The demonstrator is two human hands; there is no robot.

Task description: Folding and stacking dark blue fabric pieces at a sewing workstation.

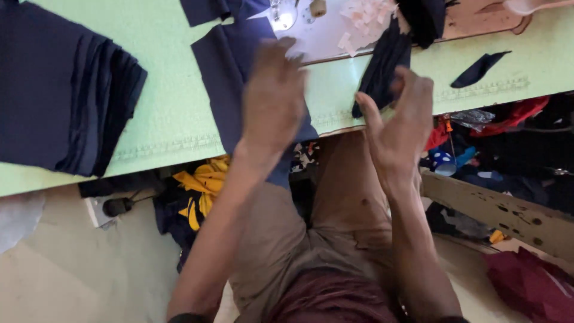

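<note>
My left hand (273,98) hovers palm down with fingers spread over a dark navy fabric piece (224,66) that lies across the pale green sewing table (173,113) and hangs over its front edge. My right hand (397,122) is raised beside it at the table's edge, palm turned inward, fingers apart, holding nothing. Just behind it a second dark navy fabric piece (382,63) drapes over the edge. The lit needle area of a sewing machine (283,15) shows at the top.
A thick stack of navy fabric pieces (60,90) sits at the table's left. A small dark scrap (478,69) lies at the right. White scraps (365,18) are near the machine. Yellow cloth (203,185) and red cloth (529,287) lie on the floor.
</note>
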